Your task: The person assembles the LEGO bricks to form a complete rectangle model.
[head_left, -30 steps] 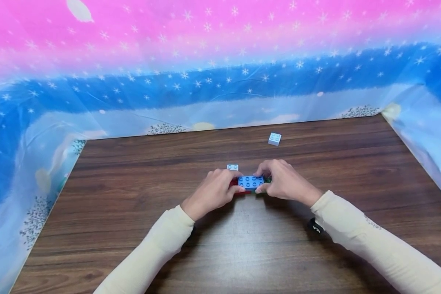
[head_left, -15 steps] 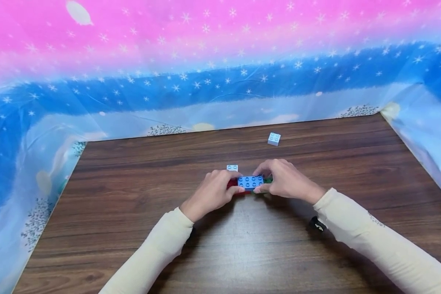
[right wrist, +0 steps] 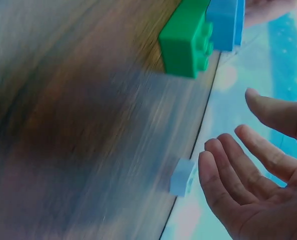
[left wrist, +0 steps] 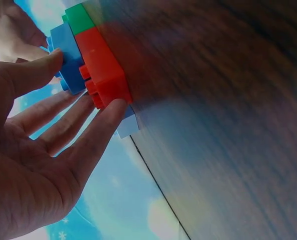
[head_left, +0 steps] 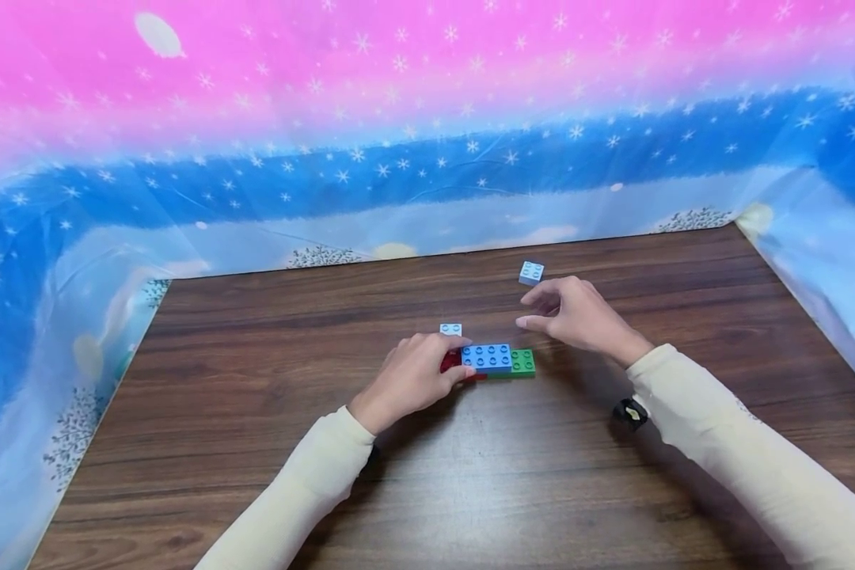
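A blue eight-stud toy brick [head_left: 487,358] sits on top of a red brick [left wrist: 102,65] and a green brick [head_left: 523,362], which lie end to end on the table. My left hand [head_left: 412,378] grips the blue brick's left end between thumb and fingers, and one fingertip touches the red brick in the left wrist view. The left hand covers part of the red brick. My right hand [head_left: 583,321] holds nothing and is raised off the stack, fingers loosely bent and apart from the thumb. Beyond its fingertips stands a pale four-stud brick [head_left: 531,273].
Another pale brick [head_left: 451,328] stands just behind the stack, partly hidden by the left hand. The wooden table [head_left: 256,340] ends at the back against a pink and blue snowflake cloth [head_left: 399,158].
My right hand has let go of the blue brick's right end and moved up and right, uncovering the green brick. My left hand stays on the stack.
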Demonstrator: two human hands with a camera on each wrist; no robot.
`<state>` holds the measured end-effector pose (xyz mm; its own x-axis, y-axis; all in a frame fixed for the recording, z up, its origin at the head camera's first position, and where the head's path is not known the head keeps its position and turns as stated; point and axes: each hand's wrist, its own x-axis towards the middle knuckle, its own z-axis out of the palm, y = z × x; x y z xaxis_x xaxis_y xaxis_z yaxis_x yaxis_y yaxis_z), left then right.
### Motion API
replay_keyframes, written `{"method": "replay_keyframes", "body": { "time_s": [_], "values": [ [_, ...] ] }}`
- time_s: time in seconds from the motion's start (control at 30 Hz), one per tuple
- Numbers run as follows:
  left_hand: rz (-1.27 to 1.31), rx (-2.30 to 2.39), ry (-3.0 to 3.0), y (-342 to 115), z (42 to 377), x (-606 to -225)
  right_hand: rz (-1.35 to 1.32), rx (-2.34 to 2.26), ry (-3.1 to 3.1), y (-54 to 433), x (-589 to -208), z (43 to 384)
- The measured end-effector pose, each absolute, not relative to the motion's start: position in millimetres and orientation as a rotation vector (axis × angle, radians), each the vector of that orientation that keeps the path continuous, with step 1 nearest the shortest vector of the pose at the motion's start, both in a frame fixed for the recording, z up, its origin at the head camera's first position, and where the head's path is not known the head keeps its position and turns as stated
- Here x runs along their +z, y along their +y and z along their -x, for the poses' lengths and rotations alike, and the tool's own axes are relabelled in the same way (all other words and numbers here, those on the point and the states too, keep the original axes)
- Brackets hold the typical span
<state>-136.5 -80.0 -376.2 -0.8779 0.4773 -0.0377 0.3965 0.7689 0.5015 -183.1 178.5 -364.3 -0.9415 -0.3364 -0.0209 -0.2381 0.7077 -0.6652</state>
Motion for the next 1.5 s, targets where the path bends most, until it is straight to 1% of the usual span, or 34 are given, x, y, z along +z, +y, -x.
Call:
{"method": "replay_keyframes", "body": {
  "time_s": [0.4, 0.7, 1.17, 1.5],
  "values": [
    [-0.719, 0.757, 2.822, -84.7, 132.5, -379.5, 0.294, -1.082, 2.824, 194.0, -381.3, 206.5],
    [-0.727, 0.753, 2.832, -84.3, 131.3, -379.2, 0.172, -1.109, 2.829, 196.5, -389.1, 220.8],
    [-0.712, 0.774, 2.831, -81.4, 130.7, -381.9, 0.115, -1.173, 2.848, 189.5, -398.1, 239.8],
    [-0.716, 0.763, 2.849, -80.9, 133.2, -380.7, 0.074, -1.174, 2.852, 183.6, -395.7, 251.0]
  ]
}}
